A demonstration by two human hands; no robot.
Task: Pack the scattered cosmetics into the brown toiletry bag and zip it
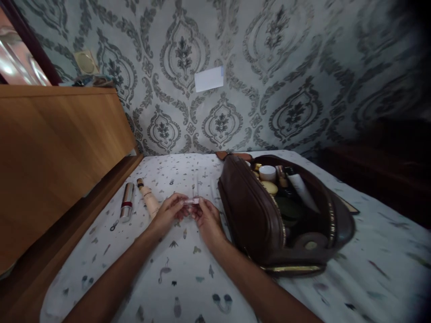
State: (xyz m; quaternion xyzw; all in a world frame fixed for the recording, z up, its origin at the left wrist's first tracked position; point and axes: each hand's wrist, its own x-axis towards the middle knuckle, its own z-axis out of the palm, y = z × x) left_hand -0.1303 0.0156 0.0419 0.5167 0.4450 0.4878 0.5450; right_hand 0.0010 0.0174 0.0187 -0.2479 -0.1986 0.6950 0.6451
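My left hand (pixel 170 211) and my right hand (pixel 206 217) meet over the patterned bedsheet (pixel 188 269), fingers pinched together on a small pinkish cosmetic item (pixel 192 201) held between them. To the left of my hands lie a beige tube (pixel 148 197) and a silver tube with a red band (pixel 127 202). Right of my right hand stands an open brown leather toiletry bag (pixel 256 215) with jars, tubes and other cosmetics inside.
A wooden cabinet side (pixel 57 148) runs along the left edge of the bed. Patterned wallpaper with a white card (pixel 208 79) stuck on it rises behind. Dark furniture (pixel 380 157) sits at the right.
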